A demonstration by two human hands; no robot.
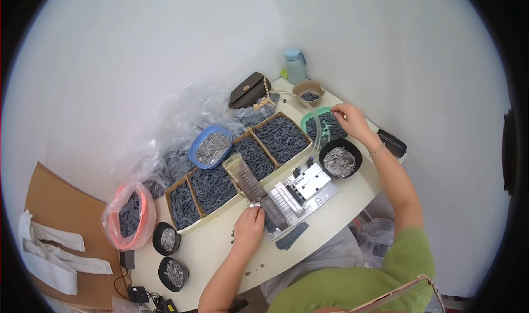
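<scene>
A metal fixture (297, 194) with a slotted block and a raised clear plastic rack stands on the table before me. My left hand (249, 227) is closed at the fixture's left end, fingertips against its edge; what they pinch is hidden. Over the right rim of a green bowl (305, 118) of small dark grey pieces (330, 127), my right hand (352, 121) has its fingers bent together. Anything between those fingers is too small to make out. Just below that bowl sits a black bowl (359, 161) of thin silvery pins (339, 161). Flat dark strips (292, 236) lie along the fixture's front edge.
Behind the fixture runs a divided cardboard box (208, 216) of dark pieces. A blue tray (194, 142) of pins rests on it. Two small black bowls and a bagged pink basket (144, 211) stand left. A handbag (249, 90), bottle (295, 68) and black pouch (392, 143) line the edges.
</scene>
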